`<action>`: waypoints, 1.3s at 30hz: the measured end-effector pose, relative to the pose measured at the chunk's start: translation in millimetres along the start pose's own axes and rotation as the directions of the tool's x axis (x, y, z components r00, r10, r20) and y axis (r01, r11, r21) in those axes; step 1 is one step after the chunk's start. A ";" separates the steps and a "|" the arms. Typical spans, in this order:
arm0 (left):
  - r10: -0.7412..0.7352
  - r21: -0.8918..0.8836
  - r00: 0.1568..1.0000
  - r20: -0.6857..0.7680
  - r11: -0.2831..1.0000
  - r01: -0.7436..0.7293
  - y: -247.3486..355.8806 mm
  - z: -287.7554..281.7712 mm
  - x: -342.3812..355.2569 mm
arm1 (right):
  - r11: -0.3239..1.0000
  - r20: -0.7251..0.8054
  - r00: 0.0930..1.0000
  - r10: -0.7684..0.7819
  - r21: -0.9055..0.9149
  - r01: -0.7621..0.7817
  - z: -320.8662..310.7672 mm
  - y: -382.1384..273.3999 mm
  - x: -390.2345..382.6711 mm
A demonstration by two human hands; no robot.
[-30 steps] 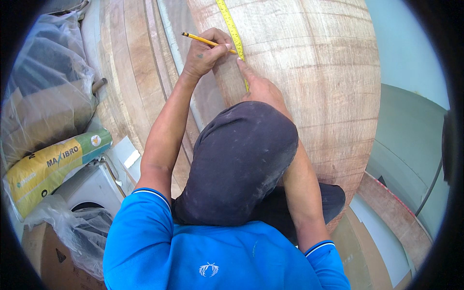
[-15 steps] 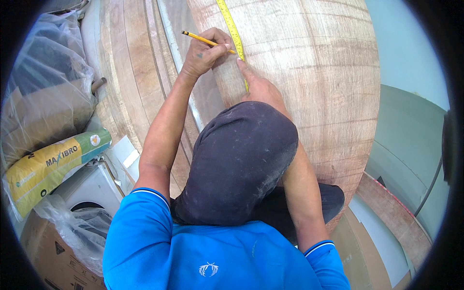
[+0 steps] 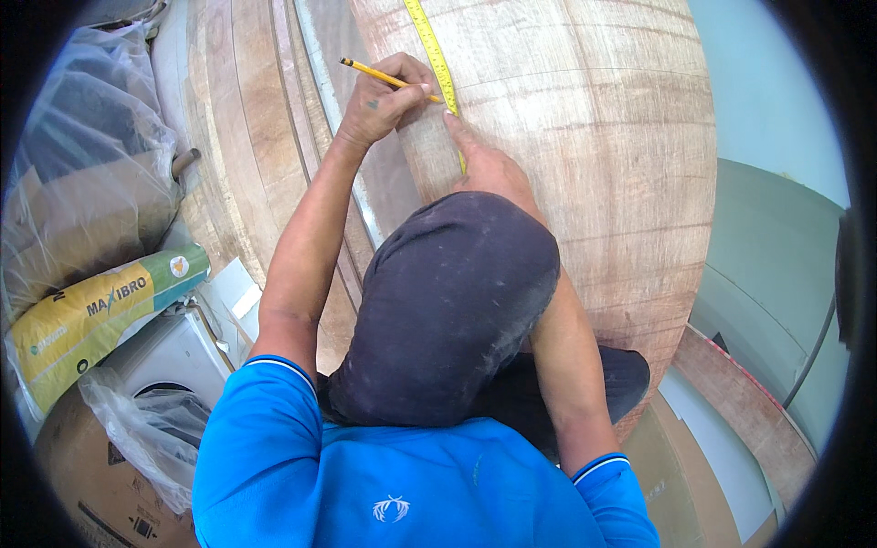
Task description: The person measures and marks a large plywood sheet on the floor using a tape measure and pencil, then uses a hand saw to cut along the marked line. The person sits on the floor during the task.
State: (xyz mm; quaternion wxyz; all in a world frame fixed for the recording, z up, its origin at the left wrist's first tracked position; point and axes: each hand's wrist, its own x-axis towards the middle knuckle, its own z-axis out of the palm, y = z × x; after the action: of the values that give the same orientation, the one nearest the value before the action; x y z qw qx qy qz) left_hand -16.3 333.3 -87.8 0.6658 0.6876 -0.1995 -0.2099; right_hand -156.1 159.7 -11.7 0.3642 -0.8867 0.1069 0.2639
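Observation:
My left hand [image 3: 379,102] is closed around a yellow pencil [image 3: 370,71], slanted with its point down beside the edge of a yellow tape measure [image 3: 427,41]. The blade runs from the far edge toward me over a large plywood sheet [image 3: 630,173]. My right hand [image 3: 496,172] grips the tape measure, its index finger stretched along the blade just below the pencil point. My raised knee, in dark trousers, hides the lower part of that hand, and the tape's case is out of sight.
Long wooden strips [image 3: 242,119] lie left of the plywood. Further left are rolls under clear plastic [image 3: 91,119], a yellow-green sack [image 3: 100,306], a white appliance [image 3: 178,352] and a cardboard box [image 3: 100,484]. A pale wall [image 3: 776,237] and a curved board [image 3: 749,393] stand at right.
The whole view has shifted very slightly. Both hands, the pencil and the tape measure keep practically the same places relative to each other.

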 end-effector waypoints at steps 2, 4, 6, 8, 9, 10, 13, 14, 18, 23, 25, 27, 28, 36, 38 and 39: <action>0.001 0.022 1.000 -0.002 1.000 -0.001 1.6 0.5 0.4 | 1.000 0.027 0.999 0.023 -0.003 -0.023 -2.4 -2.3 0.0; 0.011 0.050 1.000 -0.012 0.999 -0.011 3.0 3.2 -0.1 | 1.000 0.034 0.999 0.029 -0.007 -0.029 -4.0 -2.4 -0.1; -0.018 -0.001 1.000 -0.004 1.000 0.018 3.5 2.7 1.2 | 1.000 0.020 1.000 0.015 -0.006 -0.015 -3.7 -1.8 -0.7; -0.004 -0.049 1.000 -0.018 0.999 0.003 0.6 1.2 2.1 | 1.000 0.012 1.000 0.011 0.003 -0.011 -2.7 -0.3 -0.3; 0.023 -0.071 0.999 -0.038 0.997 -0.026 -3.7 0.4 1.6 | 1.000 0.008 1.000 0.010 0.008 -0.010 -3.1 -0.9 -0.6; 0.051 -0.093 0.997 -0.059 0.994 -0.056 -7.1 -0.4 1.2 | 1.000 0.023 1.000 0.018 0.004 -0.018 -4.0 -2.7 -2.1; -0.048 -0.675 0.987 -0.155 0.735 -0.070 -9.1 -7.2 4.2 | 0.996 -0.030 0.996 -0.084 0.042 0.085 -1.8 3.8 -4.8; -0.108 -0.729 0.979 -0.175 0.682 -0.055 -7.5 -8.5 6.6 | 0.975 -0.113 0.973 -0.200 0.075 0.209 13.2 27.8 0.8; -0.410 -0.347 0.865 -0.288 0.887 0.305 25.7 7.6 -0.1 | 0.937 -0.263 0.947 -0.186 0.242 0.252 1.2 48.3 -10.3; -0.421 -0.206 0.901 -0.110 0.896 0.393 78.7 51.4 17.5 | 0.865 -0.275 0.958 -0.076 0.460 0.200 -46.3 35.3 -30.5; -0.387 -0.302 0.922 0.021 0.877 0.374 92.0 61.8 44.6 | 0.872 -0.320 0.926 -0.203 0.371 0.319 -46.3 49.7 -17.0; -0.365 -0.337 0.929 0.056 0.869 0.361 92.5 64.3 75.1 | 0.714 -0.074 0.971 -0.228 0.665 0.218 -67.0 40.4 -20.5; -0.349 -0.352 0.933 0.081 0.866 0.355 92.4 67.3 86.7 | 0.609 -0.010 0.963 -0.270 0.773 0.178 -68.8 45.5 -17.0; -0.432 -0.265 0.899 -0.073 0.877 0.400 93.5 90.4 105.7 | 0.149 -0.047 0.999 -0.008 0.988 0.048 -66.1 67.0 -36.5; -0.414 -0.247 0.909 -0.047 0.887 0.391 102.7 96.2 102.0 | 0.258 -0.017 0.999 -0.032 0.966 0.025 -67.0 82.1 -42.5; -0.407 -0.201 0.907 -0.111 0.903 0.380 101.6 89.4 107.6 | 0.268 -0.042 0.998 -0.040 0.962 0.051 -69.4 73.9 -37.8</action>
State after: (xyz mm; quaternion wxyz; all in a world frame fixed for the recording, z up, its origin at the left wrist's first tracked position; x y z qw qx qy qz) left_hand 24.1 195.9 9.0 0.6805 0.6664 0.0137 -0.3044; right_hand -188.9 58.2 6.7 0.8328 -0.4904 0.2208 0.1313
